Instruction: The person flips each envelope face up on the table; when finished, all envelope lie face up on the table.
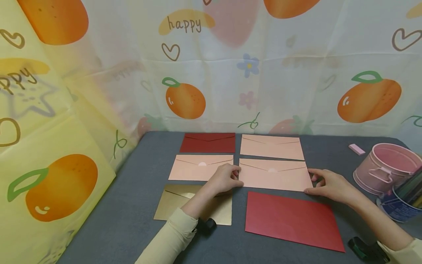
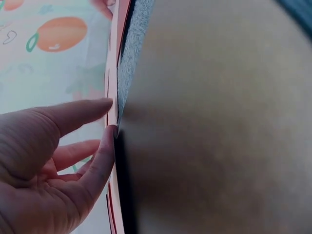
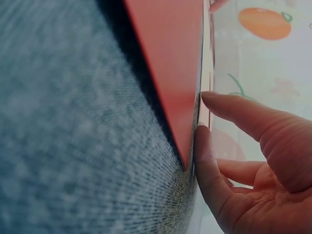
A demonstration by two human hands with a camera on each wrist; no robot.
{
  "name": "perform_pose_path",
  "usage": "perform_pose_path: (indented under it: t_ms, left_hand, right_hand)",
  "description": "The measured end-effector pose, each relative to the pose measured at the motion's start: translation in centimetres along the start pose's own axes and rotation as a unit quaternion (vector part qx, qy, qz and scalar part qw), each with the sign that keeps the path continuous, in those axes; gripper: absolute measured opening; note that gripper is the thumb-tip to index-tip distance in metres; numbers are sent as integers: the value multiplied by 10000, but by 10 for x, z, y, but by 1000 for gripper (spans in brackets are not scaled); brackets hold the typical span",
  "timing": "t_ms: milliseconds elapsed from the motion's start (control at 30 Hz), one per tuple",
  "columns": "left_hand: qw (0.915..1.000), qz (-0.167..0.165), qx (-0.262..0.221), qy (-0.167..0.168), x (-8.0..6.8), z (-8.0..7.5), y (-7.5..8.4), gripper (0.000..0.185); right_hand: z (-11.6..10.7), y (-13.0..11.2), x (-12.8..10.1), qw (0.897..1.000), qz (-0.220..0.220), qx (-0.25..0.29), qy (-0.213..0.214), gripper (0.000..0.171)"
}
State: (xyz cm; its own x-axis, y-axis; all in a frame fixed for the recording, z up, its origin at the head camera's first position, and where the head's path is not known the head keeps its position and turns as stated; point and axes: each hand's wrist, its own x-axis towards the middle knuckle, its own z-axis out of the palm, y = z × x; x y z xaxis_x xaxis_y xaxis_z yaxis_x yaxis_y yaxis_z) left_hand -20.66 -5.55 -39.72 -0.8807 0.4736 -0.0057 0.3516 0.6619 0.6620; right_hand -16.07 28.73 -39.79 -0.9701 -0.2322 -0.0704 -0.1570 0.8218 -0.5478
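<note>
A pink envelope (image 1: 271, 175) with a pale round seal lies in the middle of the grey table. My left hand (image 1: 221, 178) touches its left edge with thumb and fingertips set apart. At the opposite edge, my right hand (image 1: 333, 186) rests its fingertips, thumb near the lower corner. The left wrist view shows my left fingers (image 2: 97, 163) meeting the thin edge; the right wrist view shows the same for my right fingers (image 3: 207, 161). A sealed pink envelope (image 1: 188, 170) lies beside my left hand, and a gold envelope (image 1: 168, 207) is partly under that forearm.
Behind lie a dark red envelope (image 1: 207, 145) and another pink envelope (image 1: 271, 147). A large red envelope (image 1: 293, 220) is in front. To the right stand a pink bucket (image 1: 372, 168) and a blue container (image 1: 400, 209) of pencils, near a pink eraser (image 1: 356, 149).
</note>
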Motion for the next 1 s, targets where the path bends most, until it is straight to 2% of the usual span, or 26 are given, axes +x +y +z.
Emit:
perform_pose_path:
  t_ms: [267, 500, 567, 700, 867, 1000]
  left_hand:
    - [9993, 63, -357, 9, -11, 0, 1, 46]
    - [9953, 628, -690, -274, -31, 3, 7, 47]
    - [9944, 784, -575, -415, -39, 4, 9, 49]
    - [9905, 1105, 48, -818, -53, 5, 13, 58]
    - [9759, 1377, 634, -1567, -65, 6, 19, 78]
    - [9649, 1379, 990, -2005, -69, 10, 22, 88]
  right_hand:
    - [-2, 1, -6, 10000, -11, 54, 70, 81]
    - [-2, -3, -20, 9990, -241, 42, 381, 75]
    - [-1, -4, -26, 9983, -367, 114, 441, 73]
    - [0, -4, -39, 9960, -751, 123, 465, 68]
    - [8, -1, -57, 9899, -1291, -431, 397, 72]
    - [16, 4, -71, 9816, -1780, -652, 239, 79]
